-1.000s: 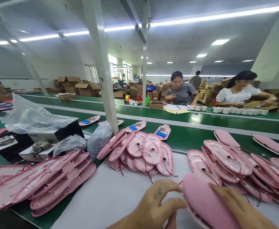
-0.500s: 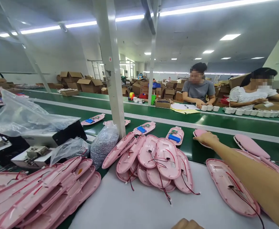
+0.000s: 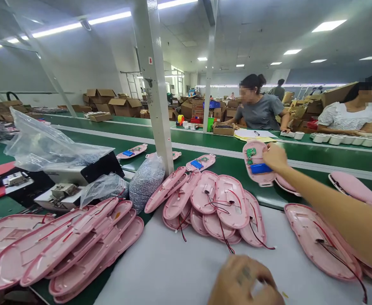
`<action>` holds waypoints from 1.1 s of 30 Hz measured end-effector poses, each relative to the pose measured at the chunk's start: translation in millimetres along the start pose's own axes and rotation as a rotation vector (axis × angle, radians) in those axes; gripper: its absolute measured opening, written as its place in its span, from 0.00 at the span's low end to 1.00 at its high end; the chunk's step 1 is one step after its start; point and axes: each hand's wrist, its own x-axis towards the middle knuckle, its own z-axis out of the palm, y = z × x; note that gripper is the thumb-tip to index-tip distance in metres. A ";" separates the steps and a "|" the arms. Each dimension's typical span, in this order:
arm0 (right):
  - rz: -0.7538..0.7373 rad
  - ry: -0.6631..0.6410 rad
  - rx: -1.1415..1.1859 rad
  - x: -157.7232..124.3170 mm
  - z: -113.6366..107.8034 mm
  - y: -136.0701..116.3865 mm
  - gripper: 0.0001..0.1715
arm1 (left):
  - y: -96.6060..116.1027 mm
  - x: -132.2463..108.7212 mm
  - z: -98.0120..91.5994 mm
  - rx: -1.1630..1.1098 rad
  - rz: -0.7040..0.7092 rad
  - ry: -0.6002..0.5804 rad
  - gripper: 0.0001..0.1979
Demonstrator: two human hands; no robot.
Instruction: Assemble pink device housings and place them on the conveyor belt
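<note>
My right hand (image 3: 275,156) is closed on the edge of a pink shell half (image 3: 259,151), lifted upright over the green bench. Inside that shell are a green circuit board (image 3: 251,153) and a blue battery pack (image 3: 261,168). Low in the view, my left hand (image 3: 246,279) is curled above the white work sheet (image 3: 173,262); anything inside its fingers is hidden. Just beyond it lies a pile of pink shell covers (image 3: 232,201) with red and black wires. Another pink cover (image 3: 319,241) rests beneath my right forearm.
Stacked pink covers (image 3: 87,245) fill the left side. A bag of small metal parts (image 3: 146,182) leans by a white post (image 3: 155,84). Metal fixtures (image 3: 61,195) stand further left. Across the bench, two people work near white cups (image 3: 335,140) and papers (image 3: 255,134).
My right hand has raised a shell half, turning its board and battery toward me. My left hand has come further into view. The view has shifted slightly, and one co-worker has turned sideways.
</note>
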 end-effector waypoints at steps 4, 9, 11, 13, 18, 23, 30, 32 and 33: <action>-0.226 -0.152 0.030 -91.2 -70.2 22.2 0.20 | 27.7 23.6 -71.4 0.077 -0.186 0.280 0.10; -0.440 -0.593 0.244 -250.0 -70.9 19.8 0.20 | 1.8 97.6 -116.1 0.603 -0.421 0.004 0.14; -0.475 -0.618 0.259 -275.2 -56.2 15.3 0.20 | -32.0 130.8 -104.5 0.710 -0.552 -0.122 0.19; -0.492 -0.546 0.240 -279.9 -46.4 17.2 0.20 | -65.2 155.0 -89.3 0.677 -0.585 -0.204 0.18; -0.393 -0.193 0.264 -268.4 -68.6 51.9 0.17 | -78.7 173.5 -83.7 0.530 -0.455 -0.218 0.09; -0.082 0.175 0.381 -241.1 -131.4 59.4 0.24 | 13.6 184.7 -81.4 0.269 -0.187 -0.115 0.14; -0.125 -0.144 0.597 -230.8 -148.9 72.7 0.20 | 96.2 147.3 -41.7 -0.147 -0.007 -0.239 0.14; 0.022 -0.109 0.556 -254.8 -138.4 99.8 0.19 | 92.5 109.7 -40.5 -0.080 -0.150 -0.180 0.14; 0.072 -0.090 0.508 -268.4 -131.8 112.9 0.20 | 89.5 90.3 -38.8 -0.002 -0.248 -0.165 0.13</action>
